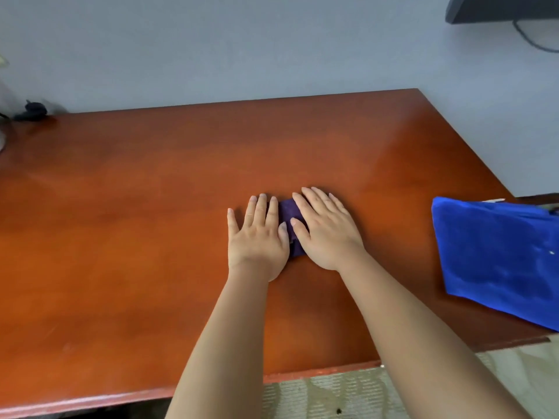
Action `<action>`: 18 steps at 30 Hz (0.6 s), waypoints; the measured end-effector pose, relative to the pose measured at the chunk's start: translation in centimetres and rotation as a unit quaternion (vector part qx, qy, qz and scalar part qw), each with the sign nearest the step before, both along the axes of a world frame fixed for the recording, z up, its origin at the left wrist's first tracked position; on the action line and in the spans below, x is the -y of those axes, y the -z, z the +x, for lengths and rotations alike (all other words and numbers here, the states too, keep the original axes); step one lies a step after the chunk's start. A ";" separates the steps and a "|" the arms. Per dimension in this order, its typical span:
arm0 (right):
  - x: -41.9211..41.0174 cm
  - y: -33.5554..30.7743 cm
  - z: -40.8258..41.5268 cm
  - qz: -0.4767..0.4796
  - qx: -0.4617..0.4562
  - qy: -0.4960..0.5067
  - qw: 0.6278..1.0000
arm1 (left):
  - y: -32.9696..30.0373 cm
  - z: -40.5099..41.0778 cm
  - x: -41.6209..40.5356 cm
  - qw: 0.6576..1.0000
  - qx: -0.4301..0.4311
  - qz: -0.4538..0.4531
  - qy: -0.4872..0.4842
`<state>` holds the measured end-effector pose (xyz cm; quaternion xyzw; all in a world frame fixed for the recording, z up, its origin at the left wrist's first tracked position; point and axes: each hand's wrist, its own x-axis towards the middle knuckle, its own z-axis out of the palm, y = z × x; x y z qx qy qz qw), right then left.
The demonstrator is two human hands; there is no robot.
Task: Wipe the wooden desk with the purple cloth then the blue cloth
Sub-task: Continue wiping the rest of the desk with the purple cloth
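Observation:
A small folded purple cloth (289, 218) lies near the middle of the reddish wooden desk (136, 207). Both hands press flat on it with straight fingers. My left hand (257, 234) covers its left part, my right hand (326, 228) covers its right part, and only a narrow strip of purple shows between them. A blue cloth (499, 258) lies spread at the desk's right edge, well clear of both hands, partly cut off by the frame.
A dark small object with a cable (31, 111) sits at the desk's far left corner against the grey wall. A dark monitor corner (499, 9) and cable show at top right. The desk's near edge runs above patterned flooring (332, 394).

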<state>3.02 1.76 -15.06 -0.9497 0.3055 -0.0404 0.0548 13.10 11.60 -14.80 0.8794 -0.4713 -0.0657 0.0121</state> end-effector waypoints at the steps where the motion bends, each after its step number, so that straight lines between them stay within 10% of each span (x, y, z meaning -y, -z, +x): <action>1: 0.9 0.0 0.5 -0.001 0.000 -0.002 1.000 | 0.0 0.5 0.8 1.000 0.001 0.001 -0.002; 18: -0.5 -0.1 -1.2 0.003 -0.013 0.017 1.000 | 0.0 -1.5 -0.5 1.000 -0.006 -0.003 -0.005</action>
